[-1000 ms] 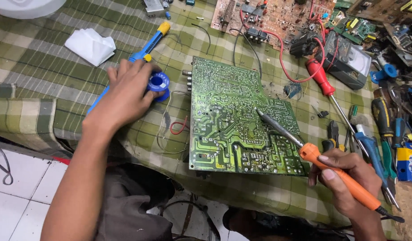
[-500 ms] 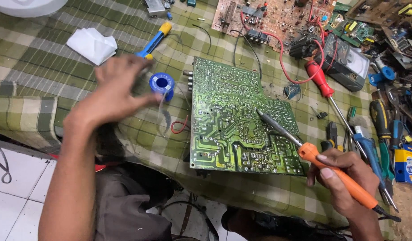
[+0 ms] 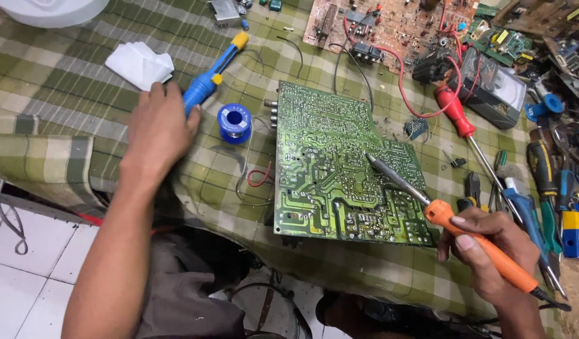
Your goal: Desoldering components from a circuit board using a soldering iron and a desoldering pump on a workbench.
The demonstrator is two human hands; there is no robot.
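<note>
A green circuit board [image 3: 327,169] lies solder side up on the checked cloth. My right hand [image 3: 490,251] grips the orange handle of a soldering iron [image 3: 440,210], whose metal tip rests on the board near its middle right. My left hand [image 3: 159,129] lies over the lower end of a blue desoldering pump [image 3: 211,72] with a yellow cap, fingers curled around it and thumb beside it. A blue spool of solder [image 3: 234,122] stands just to the right of that hand, apart from it, with its wire trailing toward the board.
A crumpled white tissue [image 3: 139,63] lies above my left hand. A red-handled screwdriver [image 3: 455,113], pliers and several other tools crowd the right side. A brown circuit board [image 3: 390,25] and a meter [image 3: 490,94] with red leads sit at the back. The table edge runs along the lower left.
My left hand has left the solder spool and moved left onto the blue desoldering pump. My right hand and the soldering iron have stayed in place on the board.
</note>
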